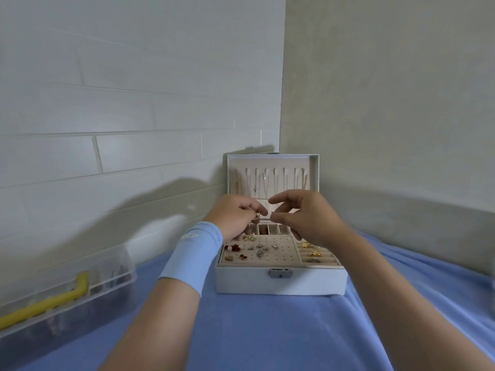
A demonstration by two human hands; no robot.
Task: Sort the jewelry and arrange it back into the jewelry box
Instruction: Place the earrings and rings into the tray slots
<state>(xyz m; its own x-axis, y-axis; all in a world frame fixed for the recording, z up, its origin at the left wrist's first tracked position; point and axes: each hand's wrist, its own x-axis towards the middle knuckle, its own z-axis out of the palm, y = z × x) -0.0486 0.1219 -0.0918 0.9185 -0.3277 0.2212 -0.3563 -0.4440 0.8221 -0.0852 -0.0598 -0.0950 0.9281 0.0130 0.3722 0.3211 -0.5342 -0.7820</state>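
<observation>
i hold both hands over the open jewelry box (281, 283) on the blue cloth (267, 330) — left hand (235, 215) pinching a small earring (257, 216), right hand (305, 216) nipping something too tiny to identify — presumably so each piece drops straight into its slot.

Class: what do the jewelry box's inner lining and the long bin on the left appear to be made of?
Jewelry box lining: probably soft beige velvet or suede, matte with no shine. Long bin: likely clear hard plastic, since its contents and yellow handle show through.
</observation>
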